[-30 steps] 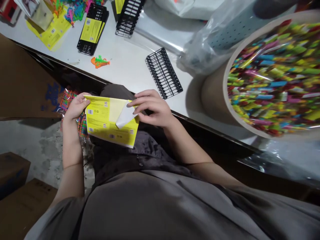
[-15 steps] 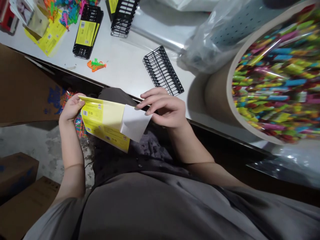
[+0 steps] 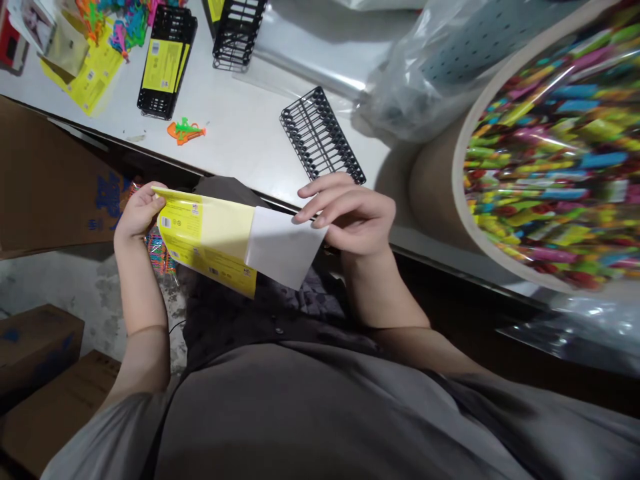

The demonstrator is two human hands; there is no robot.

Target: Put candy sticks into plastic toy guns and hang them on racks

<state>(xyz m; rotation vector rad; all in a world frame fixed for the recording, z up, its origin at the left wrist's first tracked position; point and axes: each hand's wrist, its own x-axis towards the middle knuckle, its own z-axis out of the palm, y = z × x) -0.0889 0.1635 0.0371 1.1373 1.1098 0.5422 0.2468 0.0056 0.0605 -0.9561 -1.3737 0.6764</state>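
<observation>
Yellow printed sticker sheet [image 3: 180,230], thin, slightly bowed, suspended above dark-clothed lap [image 3: 310,307]; upper left corner pinched in left hand [image 3: 140,212]. Right hand [image 3: 355,217], curved, grasps upper edge of smooth, four-sided white label [image 3: 285,247] meeting sheet's right part; whether joined there, cannot tell. Beyond, on smooth white table [image 3: 240,133]: black openwork rack [image 3: 323,137], rectangular, lying flat; small orange-and-green toys [image 3: 186,131]; stacked black racks [image 3: 173,28] bearing yellow sticker [image 3: 161,65]. Far right: beige, round-rimmed tub [image 3: 435,180] filled with glossy multicoloured packets [image 3: 560,173].
</observation>
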